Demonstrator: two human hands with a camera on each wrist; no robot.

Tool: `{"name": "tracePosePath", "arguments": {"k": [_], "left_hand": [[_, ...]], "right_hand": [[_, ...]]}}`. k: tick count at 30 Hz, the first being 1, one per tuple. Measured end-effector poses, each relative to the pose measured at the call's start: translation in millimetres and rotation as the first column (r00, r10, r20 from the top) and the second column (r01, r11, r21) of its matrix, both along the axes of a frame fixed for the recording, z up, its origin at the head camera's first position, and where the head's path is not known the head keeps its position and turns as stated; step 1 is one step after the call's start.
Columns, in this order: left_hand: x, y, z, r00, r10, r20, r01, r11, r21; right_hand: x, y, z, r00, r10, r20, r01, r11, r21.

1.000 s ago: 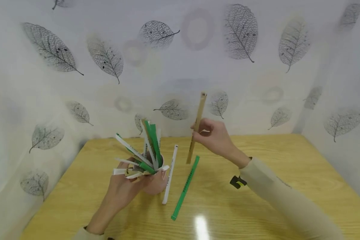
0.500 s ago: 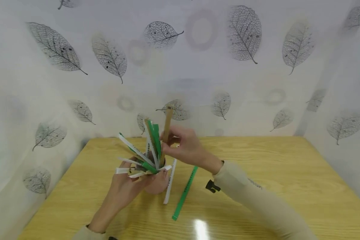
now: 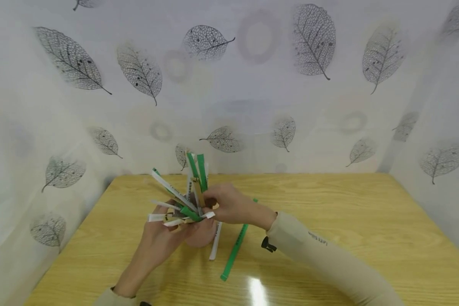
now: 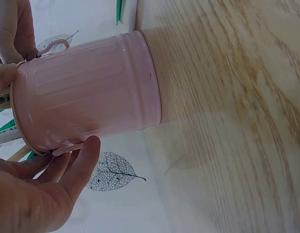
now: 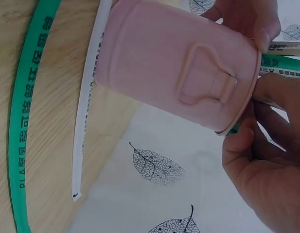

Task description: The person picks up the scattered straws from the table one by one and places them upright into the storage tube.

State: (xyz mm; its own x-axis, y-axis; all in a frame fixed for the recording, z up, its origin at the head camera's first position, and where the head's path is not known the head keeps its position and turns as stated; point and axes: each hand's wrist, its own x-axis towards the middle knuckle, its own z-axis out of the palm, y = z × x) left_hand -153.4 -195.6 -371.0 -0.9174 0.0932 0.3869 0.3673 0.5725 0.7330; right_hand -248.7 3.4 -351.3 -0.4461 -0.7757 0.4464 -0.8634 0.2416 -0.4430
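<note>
A small pink pail (image 4: 86, 90) with side handles stands on the table, holding several wrapped straws (image 3: 174, 191) in white, green and brown. My left hand (image 3: 158, 240) grips it at the rim, its fingertips against one side handle. My right hand (image 3: 233, 206) is at the opposite side of the rim with its fingers curled. It seems to pinch a brown wrapped straw (image 3: 197, 189) that stands among the others; the lower end is hidden inside the pail. In the right wrist view, the right thumb and fingers are close to the rim, above the other handle (image 5: 205, 73).
To the right of the pail lie a white wrapped straw (image 3: 215, 244) and a green wrapped straw (image 3: 235, 253) on the wooden table (image 3: 329, 204). The right forearm crosses above the green one. A leaf-patterned cloth (image 3: 252, 93) rises behind the table's far edge.
My right hand has moved left from over the table to the pail and lowered the brown straw in among the others. My left hand has kept its grip on the pail.
</note>
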Motion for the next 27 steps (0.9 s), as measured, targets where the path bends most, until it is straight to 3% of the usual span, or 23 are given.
{"name": "tracePosePath", "arguments": {"k": [6,9,12,14,16,20,24,27], "left_hand": [[-5.7,-7,-12.2,0.999,0.026,0.034,-0.026,1.0,0.006],[-3.4,-5,-8.3,0.998,-0.005,0.067,0.002,0.999,0.05],[-0.1,-1,-1.3,0.994,-0.053,0.098,0.04,0.991,0.124],[0.7,0,1.5,0.992,-0.067,0.105,0.051,0.987,0.15],[0.6,-2,0.6,0.993,-0.048,0.105,0.034,0.991,0.132],[-2.4,-8,-7.4,0.994,-0.011,0.107,-0.001,0.994,0.108],[-6.1,-10,-12.1,0.997,-0.032,0.069,0.027,0.996,0.08],[-8.6,-9,-12.8,0.999,-0.033,0.035,0.032,0.999,0.028]], "right_hand": [[-2.8,2,0.8,0.999,-0.017,0.043,0.014,0.998,0.056],[-6.6,10,2.5,0.992,-0.032,0.125,0.025,0.998,0.056],[-15.1,24,5.9,0.973,-0.119,0.196,0.111,0.993,0.051],[-23.0,36,8.2,0.944,-0.217,0.25,0.204,0.976,0.074],[-32.3,49,7.5,0.896,-0.313,0.315,0.278,0.949,0.152],[-45.5,69,-8.1,0.792,-0.45,0.413,0.294,0.874,0.387],[-47.0,78,-34.2,0.753,-0.516,0.408,0.261,0.804,0.535],[-43.9,79,-47.4,0.731,-0.543,0.414,0.264,0.784,0.562]]}}
